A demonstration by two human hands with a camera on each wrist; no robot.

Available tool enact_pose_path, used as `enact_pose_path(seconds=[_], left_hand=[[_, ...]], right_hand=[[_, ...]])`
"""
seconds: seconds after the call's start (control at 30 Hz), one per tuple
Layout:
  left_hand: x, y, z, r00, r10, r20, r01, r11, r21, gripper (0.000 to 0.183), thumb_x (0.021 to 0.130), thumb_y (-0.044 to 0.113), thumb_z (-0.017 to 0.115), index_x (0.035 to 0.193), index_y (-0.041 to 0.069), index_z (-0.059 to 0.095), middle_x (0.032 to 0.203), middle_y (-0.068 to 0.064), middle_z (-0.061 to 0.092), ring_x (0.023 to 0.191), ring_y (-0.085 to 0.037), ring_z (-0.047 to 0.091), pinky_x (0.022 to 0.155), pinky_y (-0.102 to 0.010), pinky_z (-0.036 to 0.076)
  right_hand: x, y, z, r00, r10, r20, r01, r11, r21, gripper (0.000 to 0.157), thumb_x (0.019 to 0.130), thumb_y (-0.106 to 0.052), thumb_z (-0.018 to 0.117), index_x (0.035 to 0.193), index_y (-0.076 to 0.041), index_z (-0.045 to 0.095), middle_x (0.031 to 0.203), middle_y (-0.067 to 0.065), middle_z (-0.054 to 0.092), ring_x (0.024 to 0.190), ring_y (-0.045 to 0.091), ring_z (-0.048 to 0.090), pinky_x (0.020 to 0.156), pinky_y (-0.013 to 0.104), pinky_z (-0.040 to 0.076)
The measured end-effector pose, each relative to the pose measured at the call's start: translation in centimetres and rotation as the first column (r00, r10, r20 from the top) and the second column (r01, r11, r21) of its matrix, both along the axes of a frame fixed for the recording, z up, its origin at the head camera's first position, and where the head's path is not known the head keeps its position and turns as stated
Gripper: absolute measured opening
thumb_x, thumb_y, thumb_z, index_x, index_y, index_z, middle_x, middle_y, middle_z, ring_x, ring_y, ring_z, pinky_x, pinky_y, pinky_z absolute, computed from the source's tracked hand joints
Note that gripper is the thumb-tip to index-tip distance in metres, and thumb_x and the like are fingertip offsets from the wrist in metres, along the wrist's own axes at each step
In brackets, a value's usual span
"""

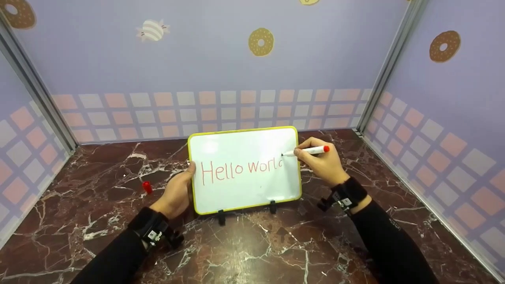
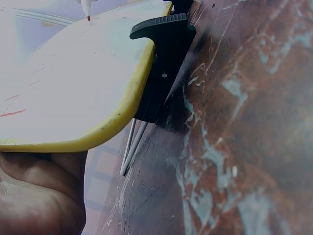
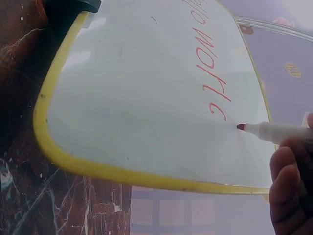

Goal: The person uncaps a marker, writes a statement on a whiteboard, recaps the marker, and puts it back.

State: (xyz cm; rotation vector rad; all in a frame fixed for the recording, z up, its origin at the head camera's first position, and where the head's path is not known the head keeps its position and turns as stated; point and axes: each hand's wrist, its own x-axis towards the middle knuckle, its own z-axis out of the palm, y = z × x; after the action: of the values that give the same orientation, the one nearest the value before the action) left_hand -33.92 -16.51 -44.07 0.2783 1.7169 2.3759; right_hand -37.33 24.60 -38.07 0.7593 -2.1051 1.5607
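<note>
A small whiteboard with a yellow frame leans back on a black stand. Red handwriting on it reads "Hello Worl" followed by a c-shaped stroke. My left hand grips the board's left edge, thumb at the front rim and fingers behind, mostly hidden. In my right hand a white marker with a red end is pinched between thumb and fingers. Its dark red tip points at the board just right of and above the last stroke; whether it touches the surface I cannot tell.
A red marker cap stands on the dark marbled tabletop, left of my left hand. Behind and at both sides rise lilac walls with a pink and white checked band. Metal posts mark the corners.
</note>
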Motion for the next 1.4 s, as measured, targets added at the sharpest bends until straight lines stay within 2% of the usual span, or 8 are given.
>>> enact_pose_path(seconds=[0.17, 0.4, 0.57, 0.7, 0.97, 1.2, 1.3, 1.4], left_hand=[[0.0, -0.16, 0.18, 1.0, 0.001, -0.01, -0.001, 1.0, -0.018, 0.073, 0.12, 0.056, 0.034, 0.154, -0.005, 0.056, 0.13, -0.017, 0.076, 0.114, -0.03, 0.076, 0.098, -0.045, 0.063], [0.0, -0.2, 0.26, 1.0, 0.001, -0.015, -0.001, 1.0, -0.016, 0.071, 0.121, 0.054, 0.035, 0.153, -0.005, 0.057, 0.131, -0.018, 0.076, 0.115, -0.032, 0.076, 0.098, -0.047, 0.063], [0.04, -0.22, 0.27, 1.0, -0.002, -0.011, 0.002, 1.0, -0.009, 0.07, 0.12, 0.054, 0.035, 0.152, -0.004, 0.058, 0.13, -0.017, 0.077, 0.114, -0.032, 0.076, 0.098, -0.047, 0.063], [-0.01, -0.19, 0.27, 1.0, 0.005, 0.004, -0.005, 1.0, 0.003, 0.069, 0.12, 0.054, 0.035, 0.15, -0.004, 0.059, 0.127, -0.016, 0.077, 0.112, -0.031, 0.076, 0.096, -0.046, 0.063], [-0.02, -0.05, 0.12, 1.0, -0.008, 0.017, 0.008, 1.0, 0.014, 0.072, 0.119, 0.056, 0.035, 0.152, -0.004, 0.056, 0.127, -0.015, 0.077, 0.114, -0.03, 0.076, 0.098, -0.046, 0.063], [-0.05, 0.01, -0.01, 1.0, -0.01, 0.009, 0.009, 1.0, 0.027, 0.07, 0.12, 0.054, 0.034, 0.15, -0.005, 0.058, 0.125, -0.016, 0.078, 0.112, -0.031, 0.077, 0.097, -0.046, 0.064], [-0.07, 0.0, 0.0, 1.0, -0.017, 0.006, 0.016, 0.999, 0.027, 0.071, 0.12, 0.055, 0.034, 0.151, -0.005, 0.057, 0.127, -0.017, 0.077, 0.113, -0.031, 0.077, 0.098, -0.047, 0.063], [-0.06, -0.02, 0.02, 1.0, -0.024, 0.01, 0.024, 0.999, 0.023, 0.072, 0.12, 0.056, 0.034, 0.152, -0.005, 0.056, 0.128, -0.017, 0.077, 0.114, -0.031, 0.077, 0.1, -0.047, 0.063]], right_hand=[[-0.05, -0.03, 0.07, 1.0, 0.011, -0.009, -0.011, 1.0, 0.01, 0.007, 0.098, 0.005, 0.08, 0.093, 0.002, 0.078, 0.078, 0.013, 0.074, 0.062, 0.015, 0.067, 0.054, 0.026, 0.059], [-0.08, -0.01, 0.05, 1.0, 0.011, -0.009, -0.011, 1.0, 0.025, 0.011, 0.097, 0.006, 0.08, 0.089, 0.0, 0.078, 0.075, 0.012, 0.072, 0.061, 0.029, 0.063, 0.054, 0.023, 0.055], [-0.12, 0.0, -0.03, 1.0, 0.015, 0.004, -0.015, 0.999, 0.042, 0.011, 0.097, 0.007, 0.079, 0.088, 0.001, 0.077, 0.075, 0.024, 0.071, 0.06, 0.017, 0.065, 0.055, 0.024, 0.057], [-0.06, -0.02, -0.03, 1.0, 0.016, 0.016, -0.017, 0.998, 0.058, 0.012, 0.097, 0.006, 0.08, 0.087, 0.001, 0.076, 0.074, 0.022, 0.071, 0.061, 0.015, 0.066, 0.056, 0.024, 0.058], [0.11, 0.15, -0.09, 0.998, 0.031, 0.051, -0.035, 0.996, 0.078, 0.013, 0.098, 0.005, 0.08, 0.087, 0.0, 0.075, 0.074, 0.022, 0.069, 0.061, 0.036, 0.065, 0.056, 0.024, 0.056], [0.17, 0.23, -0.09, 0.997, 0.039, 0.064, -0.046, 0.994, 0.103, 0.014, 0.099, 0.003, 0.08, 0.087, 0.0, 0.074, 0.074, 0.024, 0.068, 0.06, 0.017, 0.063, 0.057, 0.024, 0.056], [0.22, 0.24, -0.09, 0.996, 0.045, 0.076, -0.053, 0.993, 0.104, 0.015, 0.098, 0.003, 0.08, 0.086, 0.0, 0.073, 0.074, 0.03, 0.065, 0.059, 0.016, 0.06, 0.056, 0.023, 0.055], [0.23, 0.26, -0.1, 0.996, 0.037, 0.086, -0.046, 0.993, 0.109, 0.016, 0.098, 0.003, 0.081, 0.085, 0.0, 0.072, 0.072, 0.024, 0.065, 0.058, 0.019, 0.059, 0.055, 0.023, 0.054]])
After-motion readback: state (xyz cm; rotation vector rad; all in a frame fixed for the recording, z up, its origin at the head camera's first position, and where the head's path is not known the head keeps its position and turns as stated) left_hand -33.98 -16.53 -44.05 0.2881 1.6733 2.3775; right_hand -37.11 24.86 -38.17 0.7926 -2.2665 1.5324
